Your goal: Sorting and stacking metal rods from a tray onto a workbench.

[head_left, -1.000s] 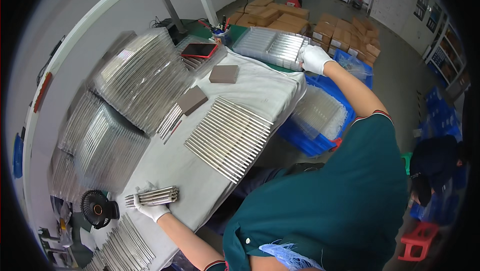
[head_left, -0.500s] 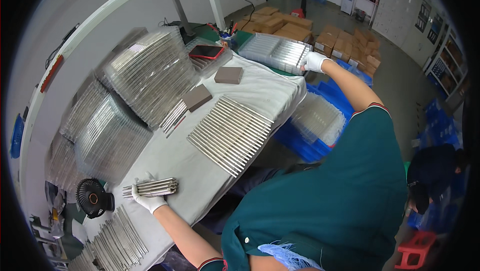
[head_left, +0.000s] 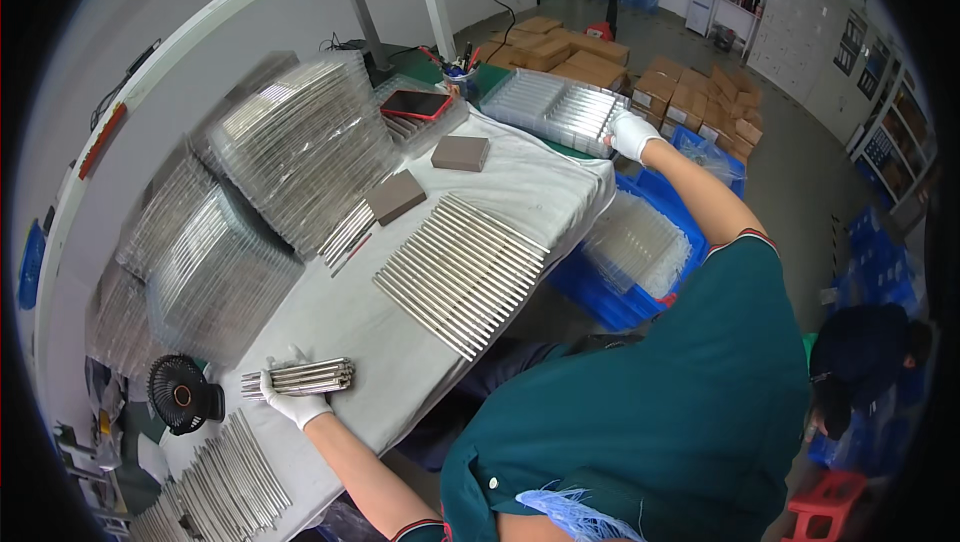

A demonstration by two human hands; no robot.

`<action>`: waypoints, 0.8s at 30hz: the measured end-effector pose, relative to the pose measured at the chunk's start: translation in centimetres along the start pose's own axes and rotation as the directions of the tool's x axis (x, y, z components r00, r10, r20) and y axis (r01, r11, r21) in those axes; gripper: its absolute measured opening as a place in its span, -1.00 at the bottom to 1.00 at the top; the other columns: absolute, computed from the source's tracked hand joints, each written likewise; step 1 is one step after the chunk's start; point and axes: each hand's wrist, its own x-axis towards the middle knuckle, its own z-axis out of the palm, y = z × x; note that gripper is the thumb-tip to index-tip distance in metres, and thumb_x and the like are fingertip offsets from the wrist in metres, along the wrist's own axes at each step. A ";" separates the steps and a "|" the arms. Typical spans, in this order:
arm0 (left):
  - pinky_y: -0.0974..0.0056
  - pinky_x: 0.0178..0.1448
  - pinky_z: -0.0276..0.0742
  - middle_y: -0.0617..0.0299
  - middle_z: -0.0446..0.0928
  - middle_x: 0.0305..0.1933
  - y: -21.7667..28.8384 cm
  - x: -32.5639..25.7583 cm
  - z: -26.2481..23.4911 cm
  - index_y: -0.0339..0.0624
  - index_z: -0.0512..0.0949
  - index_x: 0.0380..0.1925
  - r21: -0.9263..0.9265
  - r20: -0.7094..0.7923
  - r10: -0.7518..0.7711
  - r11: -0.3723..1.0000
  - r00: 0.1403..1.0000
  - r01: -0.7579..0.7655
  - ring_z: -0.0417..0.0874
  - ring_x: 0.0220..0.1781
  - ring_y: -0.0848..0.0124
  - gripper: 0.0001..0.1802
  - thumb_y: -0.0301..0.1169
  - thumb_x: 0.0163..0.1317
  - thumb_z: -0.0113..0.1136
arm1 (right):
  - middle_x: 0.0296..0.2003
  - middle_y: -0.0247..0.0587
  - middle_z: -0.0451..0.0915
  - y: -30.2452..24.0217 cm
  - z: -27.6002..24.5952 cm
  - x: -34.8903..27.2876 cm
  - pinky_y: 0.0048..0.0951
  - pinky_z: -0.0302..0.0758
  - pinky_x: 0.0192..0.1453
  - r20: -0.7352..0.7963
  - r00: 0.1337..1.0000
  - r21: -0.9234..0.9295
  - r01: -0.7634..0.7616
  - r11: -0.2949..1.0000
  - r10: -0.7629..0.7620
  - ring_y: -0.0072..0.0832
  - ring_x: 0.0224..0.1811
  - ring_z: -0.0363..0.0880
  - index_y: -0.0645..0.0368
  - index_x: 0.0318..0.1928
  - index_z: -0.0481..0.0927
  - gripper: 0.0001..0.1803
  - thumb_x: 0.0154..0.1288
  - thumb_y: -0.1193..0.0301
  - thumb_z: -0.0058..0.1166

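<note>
My left hand [head_left: 293, 403], in a white glove, is closed round a bundle of thin metal rods [head_left: 310, 378] low over the cloth. At the far right of the table, my gloved right hand [head_left: 632, 135] has its fingers curled at the right end of a clear plastic tray [head_left: 515, 102]. Several metal rods [head_left: 582, 110] lie in the tray's right part. What those fingers grip is hidden. Between my hands, a flat row of metal rods [head_left: 462, 272] lies side by side on the white cloth [head_left: 530, 167].
Stacked trays of rods [head_left: 300, 152] line the table's back. Two grey-brown blocks [head_left: 460, 153], a red-edged phone [head_left: 416, 104], a pen cup [head_left: 459, 80] and a black fan [head_left: 184, 395] stand around. More rods [head_left: 225, 482] lie at front left. A blue crate [head_left: 625, 312] stands right.
My right hand has shifted slightly down at the tray's end, with its elbow lower. My left hand keeps its bundle in nearly the same place.
</note>
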 end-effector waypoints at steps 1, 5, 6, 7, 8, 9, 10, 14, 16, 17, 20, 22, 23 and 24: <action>0.04 0.12 0.42 0.33 0.39 -0.52 0.1 0.1 -0.1 -0.22 0.44 -0.30 -0.002 -0.002 0.003 1.000 1.000 -0.003 0.43 -0.49 0.49 -0.74 -0.34 0.01 0.15 | -0.32 0.09 0.56 -0.1 0.0 0.1 -0.23 0.45 -0.13 0.005 1.000 0.020 0.014 1.000 -0.014 -0.09 -0.23 0.55 0.28 -0.35 0.60 -0.67 0.05 0.23 0.07; 0.04 0.11 0.42 0.33 0.39 -0.52 0.1 0.5 -0.3 -0.23 0.44 -0.31 0.029 0.028 0.023 0.999 0.999 -0.024 0.43 -0.49 0.49 -0.75 -0.34 0.03 0.14 | -0.40 0.06 0.55 -0.5 -0.9 0.0 -0.29 0.48 -0.21 0.014 1.000 0.002 0.013 1.000 -0.013 -0.16 -0.35 0.56 0.27 -0.37 0.58 -0.76 0.11 0.32 0.01; 0.03 0.11 0.43 0.33 0.39 -0.52 0.1 0.4 -0.2 -0.23 0.44 -0.31 0.030 0.034 0.022 0.999 0.999 -0.023 0.43 -0.49 0.49 -0.76 -0.34 0.03 0.13 | -0.43 0.01 0.56 -0.5 -1.2 0.2 -0.32 0.49 -0.26 0.067 0.997 0.224 -0.040 0.974 0.026 -0.25 -0.40 0.57 0.28 -0.36 0.56 -0.77 0.15 0.35 -0.02; 0.03 0.11 0.43 0.33 0.39 -0.52 0.2 0.4 -0.2 -0.23 0.44 -0.31 0.027 0.033 0.023 0.999 0.999 -0.024 0.43 -0.49 0.49 -0.76 -0.34 0.03 0.13 | -0.46 -0.05 0.56 -0.6 -1.5 0.2 -0.34 0.50 -0.31 0.127 0.991 0.431 -0.102 0.897 0.052 -0.34 -0.44 0.57 0.30 -0.34 0.54 -0.78 0.18 0.38 -0.05; 0.00 0.12 0.42 0.29 0.36 -0.53 0.2 0.4 -0.2 -0.26 0.41 -0.31 0.023 0.026 0.041 0.999 0.999 -0.041 0.42 -0.50 0.47 -0.74 -0.34 0.03 0.12 | -0.47 -0.14 0.54 -0.5 -2.0 0.1 -0.41 0.52 -0.37 0.152 0.988 0.452 -0.100 0.887 0.033 -0.47 -0.44 0.55 0.29 -0.28 0.49 -0.81 0.24 0.41 -0.11; -0.03 0.13 0.41 0.25 0.33 -0.54 0.1 0.2 0.1 -0.29 0.39 -0.31 0.019 0.019 0.057 0.998 0.998 -0.057 0.40 -0.51 0.45 -0.72 -0.34 0.02 0.12 | -0.47 -0.14 0.54 -0.3 -2.0 0.4 -0.41 0.52 -0.37 0.150 0.988 0.451 -0.098 0.887 0.033 -0.47 -0.44 0.55 0.29 -0.28 0.49 -0.81 0.24 0.41 -0.11; -0.03 0.13 0.41 0.25 0.33 -0.54 -0.1 -0.1 0.3 -0.29 0.39 -0.31 0.016 0.021 0.057 0.998 0.998 -0.057 0.40 -0.51 0.45 -0.72 -0.34 0.02 0.12 | -0.44 -0.14 0.54 0.0 -2.0 0.8 -0.41 0.54 -0.35 0.249 0.966 0.544 -0.197 0.816 0.067 -0.44 -0.44 0.55 0.29 -0.27 0.48 -0.80 0.25 0.39 -0.11; -0.04 0.13 0.41 0.23 0.32 -0.52 0.0 -0.2 0.6 -0.30 0.39 -0.32 -0.002 -0.005 0.054 0.999 0.999 -0.054 0.39 -0.48 0.42 -0.72 -0.35 0.01 0.14 | -0.43 -0.12 0.50 -0.7 -3.6 1.5 -0.39 0.56 -0.33 0.344 0.937 0.768 -0.316 0.558 0.058 -0.40 -0.43 0.52 0.32 -0.31 0.48 -0.76 0.24 0.35 -0.09; -0.04 0.13 0.41 0.23 0.32 -0.51 0.2 0.1 -0.3 -0.30 0.40 -0.34 0.020 0.036 0.053 0.998 0.998 -0.054 0.40 -0.44 0.41 -0.72 -0.34 -0.01 0.15 | -0.52 -0.30 0.43 -0.7 -4.3 0.9 -0.44 0.54 -0.33 0.288 0.957 0.836 -0.264 0.480 0.024 -0.53 -0.49 0.45 0.26 -0.37 0.49 -0.81 0.22 0.37 -0.05; -0.04 0.13 0.41 0.23 0.32 -0.51 0.2 0.3 -0.6 -0.30 0.40 -0.34 0.020 0.036 0.053 0.998 0.998 -0.053 0.40 -0.44 0.41 -0.72 -0.34 -0.01 0.15 | -0.51 -0.31 0.44 -0.6 -4.8 1.2 -0.50 0.48 -0.38 0.247 0.969 0.762 -0.202 0.616 0.012 -0.56 -0.49 0.43 0.24 -0.41 0.50 -0.81 0.19 0.35 -0.02; -0.03 0.13 0.42 0.23 0.32 -0.53 -0.3 0.2 -0.1 -0.29 0.40 -0.34 0.049 0.019 0.065 0.997 0.998 -0.066 0.39 -0.46 0.42 -0.72 -0.34 0.00 0.14 | -0.56 -0.32 0.44 0.1 -6.2 2.7 -0.52 0.43 -0.43 0.129 0.991 0.691 -0.109 0.715 0.027 -0.59 -0.52 0.39 0.22 -0.43 0.52 -0.79 0.17 0.32 -0.02; -0.02 0.12 0.42 0.24 0.32 -0.55 0.0 -0.1 0.0 -0.28 0.40 -0.34 0.056 0.047 0.041 0.997 0.998 -0.044 0.40 -0.48 0.44 -0.73 -0.34 0.00 0.13 | -0.51 -0.28 0.47 -0.4 -7.8 4.2 -0.52 0.45 -0.42 0.002 0.993 0.686 -0.087 0.722 0.118 -0.57 -0.49 0.41 0.22 -0.35 0.51 -0.76 0.22 0.29 -0.06; -0.02 0.12 0.42 0.24 0.32 -0.55 0.2 -0.1 0.0 -0.28 0.40 -0.34 0.052 0.046 0.046 0.997 0.998 -0.049 0.40 -0.48 0.44 -0.73 -0.34 0.00 0.13 | -0.47 -0.26 0.50 -0.6 -8.7 5.4 -0.51 0.46 -0.41 -0.010 0.983 0.729 -0.119 0.674 0.185 -0.56 -0.46 0.44 0.24 -0.31 0.50 -0.74 0.23 0.28 -0.08; 0.01 0.10 0.44 0.29 0.32 -0.55 -0.2 0.0 0.1 -0.23 0.42 -0.35 0.072 0.024 0.045 0.996 0.999 -0.047 0.39 -0.48 0.46 -0.76 -0.32 0.03 0.11 | -0.41 -0.26 0.50 -0.7 -10.0 6.0 -0.50 0.48 -0.36 -0.088 0.973 0.713 -0.087 0.695 0.212 -0.55 -0.41 0.47 0.23 -0.27 0.47 -0.73 0.26 0.25 -0.10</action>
